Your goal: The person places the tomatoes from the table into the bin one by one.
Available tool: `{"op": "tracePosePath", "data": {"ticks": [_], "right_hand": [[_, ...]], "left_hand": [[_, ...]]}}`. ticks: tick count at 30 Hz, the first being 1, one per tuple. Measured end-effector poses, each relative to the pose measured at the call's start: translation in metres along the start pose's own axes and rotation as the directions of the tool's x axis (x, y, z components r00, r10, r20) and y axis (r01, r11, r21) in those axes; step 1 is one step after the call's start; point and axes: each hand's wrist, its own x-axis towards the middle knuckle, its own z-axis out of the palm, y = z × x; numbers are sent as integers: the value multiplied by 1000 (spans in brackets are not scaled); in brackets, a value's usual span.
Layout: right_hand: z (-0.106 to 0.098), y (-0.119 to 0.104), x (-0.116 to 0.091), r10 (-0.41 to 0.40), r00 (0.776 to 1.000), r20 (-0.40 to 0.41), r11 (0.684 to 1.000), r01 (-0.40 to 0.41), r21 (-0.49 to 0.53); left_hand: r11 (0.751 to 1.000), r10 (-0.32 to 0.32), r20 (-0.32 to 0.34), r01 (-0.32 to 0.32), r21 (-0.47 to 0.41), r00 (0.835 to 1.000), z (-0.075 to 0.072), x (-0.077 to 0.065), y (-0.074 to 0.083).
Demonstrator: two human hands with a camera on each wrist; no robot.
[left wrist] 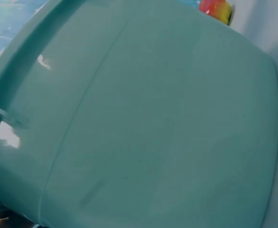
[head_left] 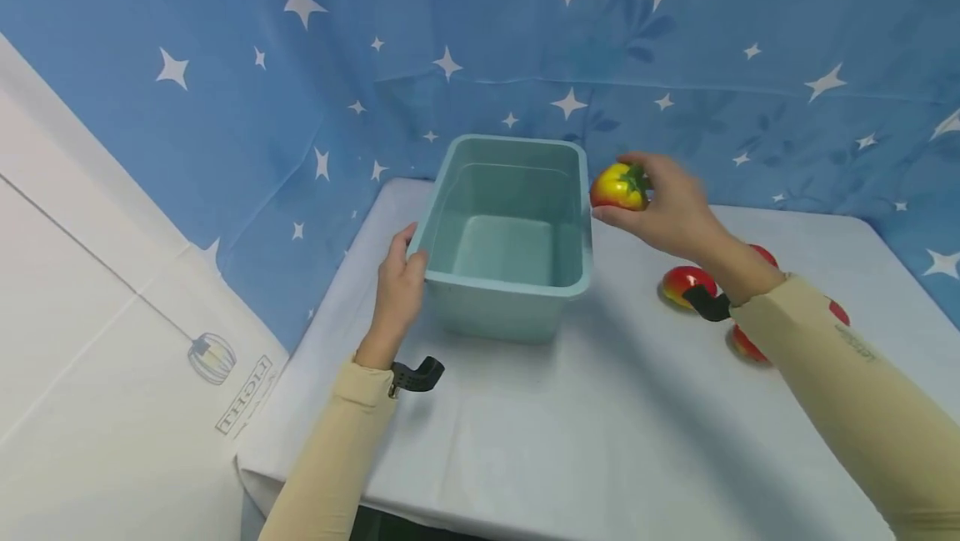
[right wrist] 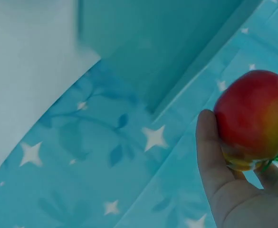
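Observation:
My left hand (head_left: pixel 400 289) grips the left rim of a teal plastic tub (head_left: pixel 504 284) near its front corner, fingers and thumb bent over the edge. The inside of the tub is bare. In the left wrist view its outer wall (left wrist: pixel 143 123) fills most of the frame. Just right of the tub's right rim, my right hand (head_left: pixel 675 206) holds a shiny red-and-yellow bell pepper (head_left: pixel 619 187) with a green stem, pinched between thumb and fingers. The right wrist view shows the pepper's smooth red side (right wrist: pixel 248 104), held beside the tub wall.
Several red-and-yellow fruits (head_left: pixel 684 283) lie on the white-covered table (head_left: pixel 525 433) at the right, partly hidden by my right forearm. A blue star-patterned curtain (head_left: pixel 480 24) hangs right behind the tub. A white printed cloth (head_left: pixel 90 316) stands at the left.

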Motion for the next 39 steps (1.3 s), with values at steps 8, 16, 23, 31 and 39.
{"op": "tracePosePath", "data": {"ticks": [8, 16, 23, 31, 39], "right_hand": [[19, -34, 22, -89, 981, 169, 996, 85, 31], [41, -60, 42, -128, 928, 350, 991, 107, 79], [52, -75, 51, -145, 914, 380, 987, 106, 123], [51, -96, 66, -122, 917, 379, 987, 72, 145], [70, -111, 82, -118, 864, 490, 991, 75, 107]], "left_hand": [[1000, -4, -7, 4, 14, 1000, 5, 3, 0], [999, -5, -22, 6, 43, 1000, 3, 4, -1], [1000, 6, -32, -5, 27, 999, 2, 1, -3], [1000, 6, -43, -5, 27, 999, 1, 0, -4], [1000, 0, -41, 0, 7, 999, 3, 0, -3]]}}
